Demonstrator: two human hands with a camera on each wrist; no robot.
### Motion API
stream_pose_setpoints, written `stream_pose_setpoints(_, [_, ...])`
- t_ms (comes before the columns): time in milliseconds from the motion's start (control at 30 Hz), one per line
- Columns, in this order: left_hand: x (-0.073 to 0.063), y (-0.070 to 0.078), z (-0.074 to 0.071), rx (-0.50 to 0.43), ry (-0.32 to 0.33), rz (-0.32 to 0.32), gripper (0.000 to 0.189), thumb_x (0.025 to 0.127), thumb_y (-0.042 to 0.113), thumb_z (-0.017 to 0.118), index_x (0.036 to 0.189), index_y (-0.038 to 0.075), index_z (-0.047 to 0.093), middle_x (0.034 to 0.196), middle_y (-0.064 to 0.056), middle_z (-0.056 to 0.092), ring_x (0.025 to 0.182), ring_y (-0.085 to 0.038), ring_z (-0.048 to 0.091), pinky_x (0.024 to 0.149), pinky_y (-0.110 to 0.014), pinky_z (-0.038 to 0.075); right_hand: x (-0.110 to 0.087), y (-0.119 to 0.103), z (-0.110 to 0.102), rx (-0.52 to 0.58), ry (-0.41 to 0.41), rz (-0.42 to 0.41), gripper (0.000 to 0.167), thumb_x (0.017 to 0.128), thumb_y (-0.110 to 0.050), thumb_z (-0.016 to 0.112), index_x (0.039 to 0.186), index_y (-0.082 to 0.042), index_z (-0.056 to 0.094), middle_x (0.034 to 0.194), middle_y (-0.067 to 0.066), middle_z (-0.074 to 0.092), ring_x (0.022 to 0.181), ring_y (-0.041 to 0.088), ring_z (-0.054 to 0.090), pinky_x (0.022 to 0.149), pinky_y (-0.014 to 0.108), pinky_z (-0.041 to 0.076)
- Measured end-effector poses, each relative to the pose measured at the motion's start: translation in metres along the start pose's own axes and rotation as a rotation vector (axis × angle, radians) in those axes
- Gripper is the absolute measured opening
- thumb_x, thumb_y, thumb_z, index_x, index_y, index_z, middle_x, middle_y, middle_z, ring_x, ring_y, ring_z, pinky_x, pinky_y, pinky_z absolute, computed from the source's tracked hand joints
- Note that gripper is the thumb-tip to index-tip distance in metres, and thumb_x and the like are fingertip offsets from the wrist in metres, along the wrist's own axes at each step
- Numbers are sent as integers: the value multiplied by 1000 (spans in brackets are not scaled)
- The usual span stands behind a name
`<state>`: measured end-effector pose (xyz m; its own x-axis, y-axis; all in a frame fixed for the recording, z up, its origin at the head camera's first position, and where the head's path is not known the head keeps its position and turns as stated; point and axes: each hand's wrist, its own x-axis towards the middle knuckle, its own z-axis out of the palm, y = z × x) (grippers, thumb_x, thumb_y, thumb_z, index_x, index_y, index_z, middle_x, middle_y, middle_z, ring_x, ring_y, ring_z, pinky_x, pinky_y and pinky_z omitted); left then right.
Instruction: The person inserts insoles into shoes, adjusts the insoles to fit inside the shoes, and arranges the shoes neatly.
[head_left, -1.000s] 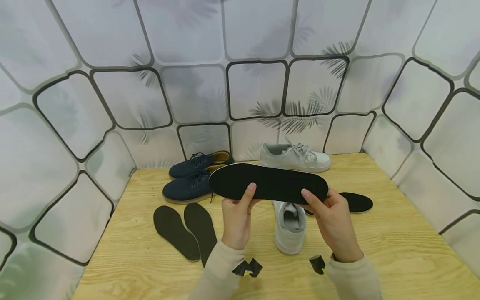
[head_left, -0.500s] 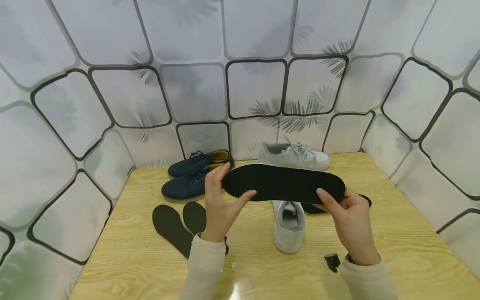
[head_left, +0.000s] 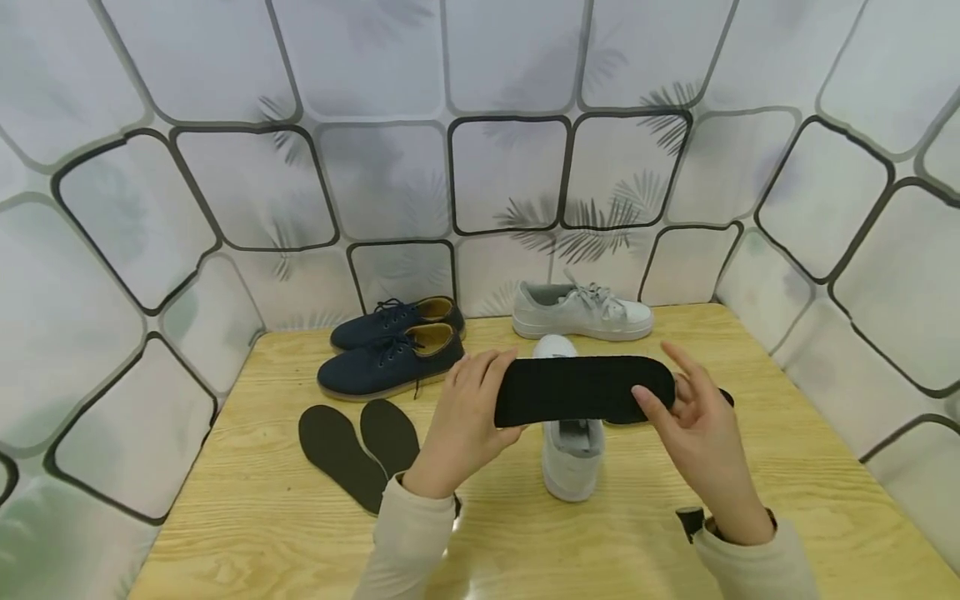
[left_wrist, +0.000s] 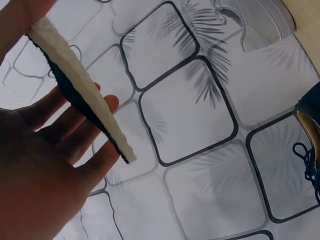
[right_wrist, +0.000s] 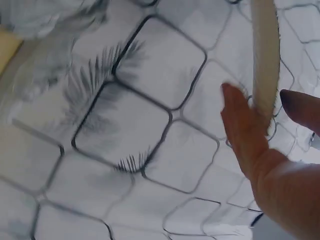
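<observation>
The left hand (head_left: pixel 467 421) and right hand (head_left: pixel 705 442) grip both ends of a black insole (head_left: pixel 577 389), as yet outside the near white shoe (head_left: pixel 572 468).

Tbl (head_left: pixel 247 533) back L – lace-ups (head_left: pixel 382 367), insole pair (head_left: pixel 341 454) before; back R – sneaker (head_left: pixel 581 321), 2nd (head_left: pixel 572 471) before; insole (head_left: pixel 581 390) btwn L hand (head_left: pixel 463 423), R hand (head_left: pixel 696 433).

No legible text, brand, number or sign anywhere, wrist views perhaps too blurry.
</observation>
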<state>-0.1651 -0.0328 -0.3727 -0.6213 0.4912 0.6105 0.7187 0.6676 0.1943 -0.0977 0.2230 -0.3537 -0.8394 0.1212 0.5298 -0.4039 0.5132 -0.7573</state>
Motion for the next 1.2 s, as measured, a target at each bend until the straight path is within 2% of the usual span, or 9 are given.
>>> stream_pose_setpoints(133, [2,2,2,23,-17,-12,86,63,23,91,134,4,48,124,-13,53,115,-29,52,103,-44,38,7,1,9,-352,79,-357,63,95,-37,58,144,-3,40,133,13,53,122,24,52,102,24,38])
stream_pose_setpoints(200, [8,4,4,54,-31,14,82,64,22,91,132,3,50,123,-13,54,115,-28,52,102,-42,39,12,-2,14,-473,15,-501,71,95,-51,50,140,5,44,135,24,48,123,39,46,106,38,35])
stream_pose_setpoints(267, [16,6,7,97,-49,64,78,66,23,90,131,4,51,122,-11,56,114,-27,53,101,-41,39,17,-4,19,-563,-92,-555,75,92,-53,54,137,7,46,134,25,47,123,42,45,103,47,36])
stream_pose_setpoints(467, [40,16,13,207,-104,205,69,73,29,86,129,7,52,122,-7,56,114,-23,53,100,-37,39,31,-3,34,-731,-280,-491,83,70,-31,87,132,9,50,126,23,54,113,38,54,92,50,46])
stream_pose_setpoints(700, [52,16,22,222,-90,256,58,75,27,84,123,10,54,118,-3,56,113,-21,53,102,-37,39,39,6,38,-789,-318,-469,71,72,-30,86,123,8,53,109,22,62,96,35,62,73,43,54])
stream_pose_setpoints(800, [55,16,25,186,-41,230,69,75,26,84,132,10,47,128,-9,51,121,-25,48,103,-40,38,43,11,33,-781,-301,-475,65,74,-28,84,119,7,53,102,21,63,88,34,64,65,42,55])
stream_pose_setpoints(900, [55,16,27,133,49,150,86,74,23,85,143,8,34,139,-18,40,130,-32,39,105,-44,37,51,15,18,-683,-288,-374,55,79,-25,80,115,8,55,96,22,64,80,35,65,62,45,54])
stream_pose_setpoints(1033, [53,16,32,75,103,108,79,73,16,85,137,2,40,134,-20,43,125,-34,45,101,-43,40,62,19,-12,-489,-301,-34,47,87,-32,71,111,7,58,97,22,66,80,32,66,68,46,54])
stream_pose_setpoints(1200, [51,17,55,116,-126,227,31,79,23,81,103,9,67,108,-7,55,99,-22,54,87,-33,45,59,23,-36,-220,-449,382,50,94,-39,60,114,7,59,96,17,66,76,24,65,67,35,55])
